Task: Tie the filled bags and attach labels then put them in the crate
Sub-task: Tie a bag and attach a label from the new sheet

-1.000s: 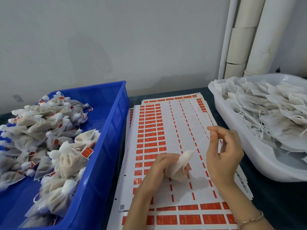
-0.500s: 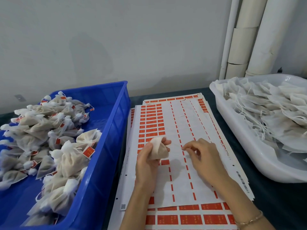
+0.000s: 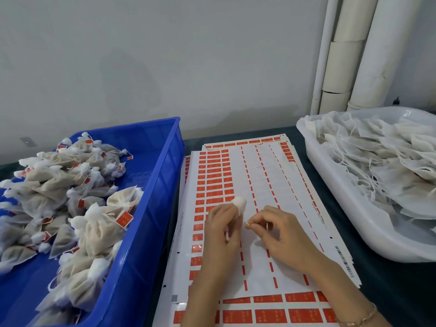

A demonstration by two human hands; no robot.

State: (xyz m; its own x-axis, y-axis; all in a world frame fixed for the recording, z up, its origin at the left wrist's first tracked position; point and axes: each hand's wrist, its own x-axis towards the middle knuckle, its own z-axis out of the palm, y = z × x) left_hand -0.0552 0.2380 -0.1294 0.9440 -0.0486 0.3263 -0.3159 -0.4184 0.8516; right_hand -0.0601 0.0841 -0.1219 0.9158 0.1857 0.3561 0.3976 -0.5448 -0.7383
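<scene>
Closest in, the label sheets (image 3: 257, 274) are spread over the counter (image 3: 389, 291), and both hands are being worked right on top of them. The bag (image 3: 239, 204) is held in the left hand (image 3: 221, 230), with the grip curled round its body so only the puffy white top is seen poking out. The right hand (image 3: 280, 232) is closed down to a narrow pinch on a tiny orange-ish scrap (image 3: 248, 224), just beside the bag.

What could go wrong, imo: the scrap could get dropped or stuck to a fingertip if that pinch is fumbled, and a label could be folded crooked over the string. If the knot isn't pulled snug, the bag could come open once it's tossed into the blue crate (image 3: 151, 232) on the left. The top sheet could also be dragged along by the wrists.

Hard to tell: whether the scrap is a label or a string end can't be made out. The string and knot are hidden behind the left hand. The crate and the white tub (image 3: 354, 220) of untied bags are cut off at the frame edges.
</scene>
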